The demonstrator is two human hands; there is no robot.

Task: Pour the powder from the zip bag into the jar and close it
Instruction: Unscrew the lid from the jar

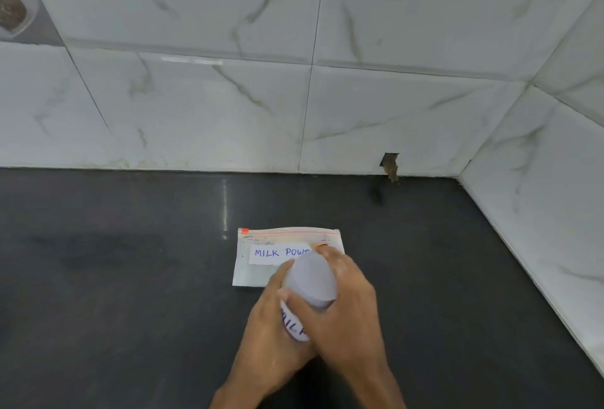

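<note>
A clear zip bag (258, 269) with a red zip strip and a white label reading "MILK POW…" lies flat on the dark counter, partly hidden behind my hands. In front of it stands a jar (295, 327) with a white handwritten label and a pale lavender lid (310, 281). My left hand (271, 327) wraps the jar's body from the left. My right hand (343, 310) grips the lid from the right, fingers curled around its rim. The jar's contents are hidden.
The dark counter (130, 278) runs to a marble-tiled back wall (228, 98) and a side wall (539, 196) at the right. A small hole (390, 165) breaks the back wall's base at the right. A round fixture (13, 10) sits at the upper left.
</note>
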